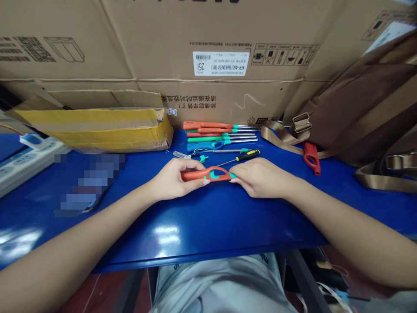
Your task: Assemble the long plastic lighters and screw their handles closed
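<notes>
An orange stick lighter (223,172) with a teal trigger lies level between my hands, above the blue table. My left hand (172,179) is closed around the handle's left end, thumb along the lower side. My right hand (260,177) pinches the teal collar at the right end; anything further along is hidden by the fingers. Just behind lies a screwdriver (249,155) with a black and yellow handle. Near it are a clear lighter body (181,154), a small teal part (203,158) and a loose metal lighter tube (228,151).
Several coloured stick lighters (208,134) lie stacked behind. An orange-red lighter shell (312,158) sits by a brown bag (365,104) with straps. A yellow-taped carton (130,130), a power strip (29,161) and a blurred-out object (87,184) are at left. A large cardboard box (146,52) stands behind.
</notes>
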`<state>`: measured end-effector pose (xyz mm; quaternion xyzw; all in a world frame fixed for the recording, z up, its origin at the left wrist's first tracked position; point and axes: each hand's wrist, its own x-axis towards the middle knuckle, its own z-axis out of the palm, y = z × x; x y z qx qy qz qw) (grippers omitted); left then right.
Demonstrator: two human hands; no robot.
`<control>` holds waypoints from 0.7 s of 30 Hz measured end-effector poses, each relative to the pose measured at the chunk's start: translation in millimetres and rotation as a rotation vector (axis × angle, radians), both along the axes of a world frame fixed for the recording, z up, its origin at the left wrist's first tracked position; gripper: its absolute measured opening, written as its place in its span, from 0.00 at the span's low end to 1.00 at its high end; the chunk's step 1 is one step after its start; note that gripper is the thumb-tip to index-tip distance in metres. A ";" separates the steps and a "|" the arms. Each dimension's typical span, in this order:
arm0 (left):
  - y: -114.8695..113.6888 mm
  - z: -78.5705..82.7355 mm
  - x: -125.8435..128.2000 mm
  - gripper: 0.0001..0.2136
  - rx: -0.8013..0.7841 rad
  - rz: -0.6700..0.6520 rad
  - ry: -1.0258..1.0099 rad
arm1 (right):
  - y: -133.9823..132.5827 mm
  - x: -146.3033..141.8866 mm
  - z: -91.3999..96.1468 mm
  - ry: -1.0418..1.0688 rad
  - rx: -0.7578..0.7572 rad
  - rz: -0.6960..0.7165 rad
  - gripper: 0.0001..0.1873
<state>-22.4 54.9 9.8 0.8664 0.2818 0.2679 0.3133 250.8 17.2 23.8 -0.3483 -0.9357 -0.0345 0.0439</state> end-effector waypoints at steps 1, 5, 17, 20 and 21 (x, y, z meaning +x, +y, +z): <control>0.4 1.1 -0.4 0.10 0.065 -0.020 0.013 | 0.2 0.7 1.0 0.007 -0.013 -0.006 0.15; 2.9 4.1 -3.8 0.11 0.316 -0.096 0.137 | 1.9 5.2 5.2 0.085 -0.067 -0.035 0.14; -1.7 -1.7 -4.4 0.11 0.659 -0.106 0.235 | 1.1 3.6 1.4 0.009 0.012 -0.010 0.15; -2.5 -1.6 -4.5 0.10 0.677 -0.113 0.234 | 1.4 4.3 0.0 0.017 0.024 0.003 0.14; -2.5 -1.2 -4.4 0.10 0.664 -0.119 0.231 | 1.6 4.7 -0.3 0.022 0.037 0.009 0.14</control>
